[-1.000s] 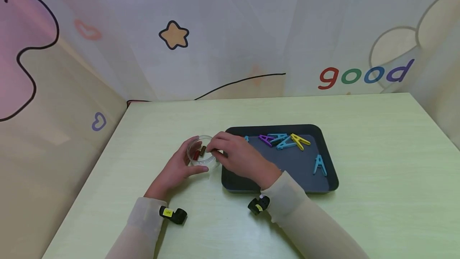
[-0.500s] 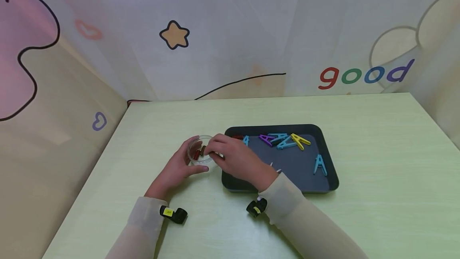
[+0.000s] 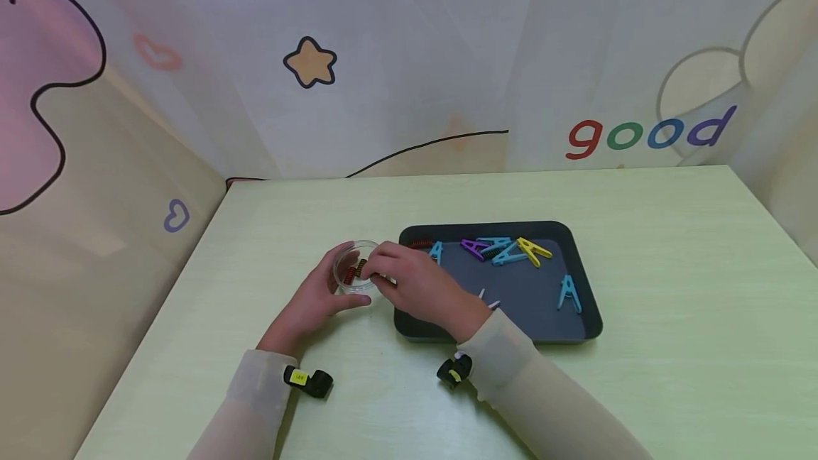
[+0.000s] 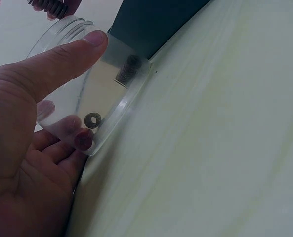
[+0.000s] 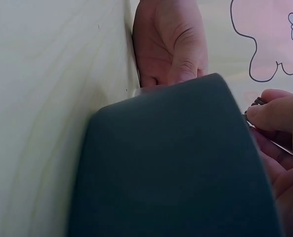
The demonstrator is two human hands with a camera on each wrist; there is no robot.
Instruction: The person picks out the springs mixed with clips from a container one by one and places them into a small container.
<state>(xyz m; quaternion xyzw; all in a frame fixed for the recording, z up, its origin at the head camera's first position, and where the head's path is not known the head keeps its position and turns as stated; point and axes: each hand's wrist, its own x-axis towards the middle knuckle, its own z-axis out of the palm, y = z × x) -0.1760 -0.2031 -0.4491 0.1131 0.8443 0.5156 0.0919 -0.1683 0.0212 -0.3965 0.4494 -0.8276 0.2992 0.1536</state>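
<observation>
Tray (image 3: pixel 537 304) on worktop (image 3: pixel 671 289); jar (image 3: pixel 356 287) just left of tray. In jar: springs (image 3: pixel 348 275). In tray: clips (image 3: pixel 511 254) grouped toward rear, lone clip (image 3: pixel 567 285) at right, single spring (image 3: pixel 422 243) at rear-left corner. Left hand (image 3: pixel 317 297) around jar's left side; right hand (image 3: pixel 418 279) over tray's left edge.

The pale desk (image 3: pixel 677 268) stood before a printed backdrop (image 3: pixel 415 34). Backdrop bore an orange star (image 3: pixel 309 62), "good" lettering (image 3: pixel 652 135) at right, red heart (image 3: pixel 157 53) and purple heart (image 3: pixel 176 216) at left.
</observation>
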